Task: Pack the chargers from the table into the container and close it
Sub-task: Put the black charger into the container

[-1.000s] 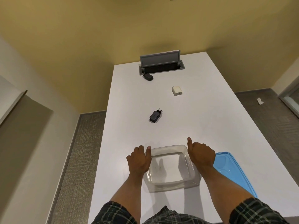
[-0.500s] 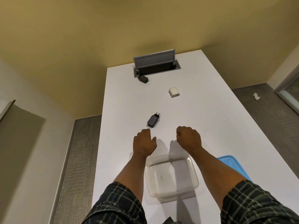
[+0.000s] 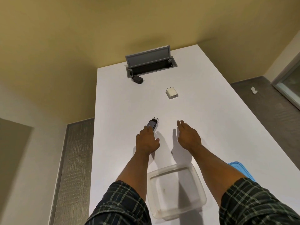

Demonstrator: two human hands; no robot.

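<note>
Black charger (image 3: pixel 153 124) sits under the left hand (image 3: pixel 146 139) fingertips, not gripped yet; right hand (image 3: pixel 188 137) is open, flat, empty beside it.

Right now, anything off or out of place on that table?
Nothing damaged or spilled. The power box stands open, a black charger lying at its corner. The container is empty, its blue lid off beside it. White scrap on the floor.

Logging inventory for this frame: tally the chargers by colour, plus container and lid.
Black chargers: 2
White charger: 1
Container: 1
Lid: 1
Total: 5
</note>
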